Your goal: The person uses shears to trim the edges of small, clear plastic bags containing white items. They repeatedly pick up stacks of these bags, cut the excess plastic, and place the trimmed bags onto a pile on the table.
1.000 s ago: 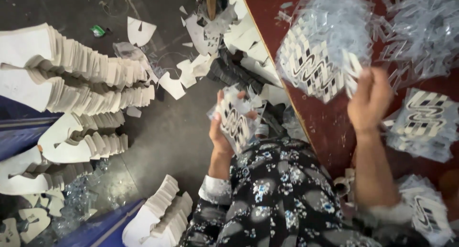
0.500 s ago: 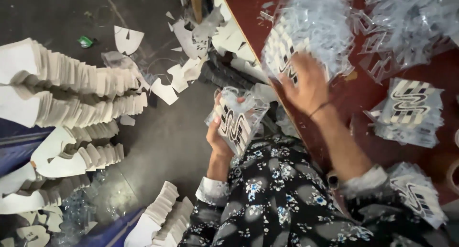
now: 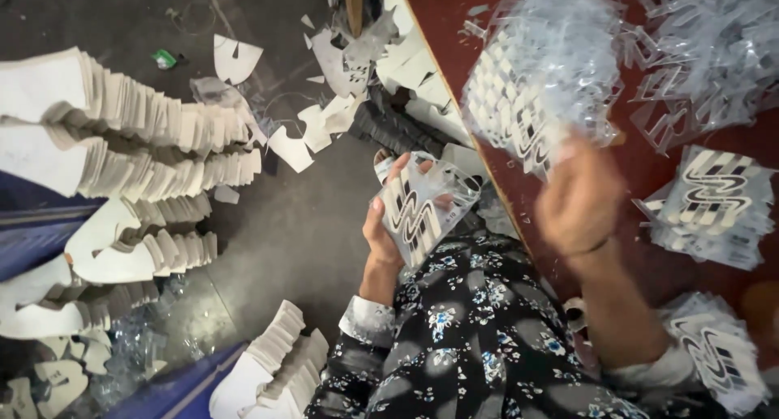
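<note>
At the far left, fanned stacks (image 3: 122, 143) of white cut pieces lay across the dark floor (image 3: 276, 249), with loose white scraps (image 3: 324, 119) scattered toward the table. Another small stack (image 3: 280, 362) sat near the person's knee beside a blue edge (image 3: 174, 391).

The left hand (image 3: 389, 224) was closed around a thin bundle of clear sheets (image 3: 422, 204) printed with black and white wavy stripes, thumb on one side and fingers (image 3: 406, 166) curled behind it, held over the lap in front of a floral sleeve (image 3: 454, 338).

To the right, the right hand (image 3: 580, 200) was blurred with motion at the edge of the red table (image 3: 641, 167), just under a big pile of sheets (image 3: 540, 86); whether it gripped any of them could not be told. More piles lay farther right: a jumbled one (image 3: 714, 46) at the top, a neat one (image 3: 714, 200) in the middle, another (image 3: 714, 354) by the right elbow.
</note>
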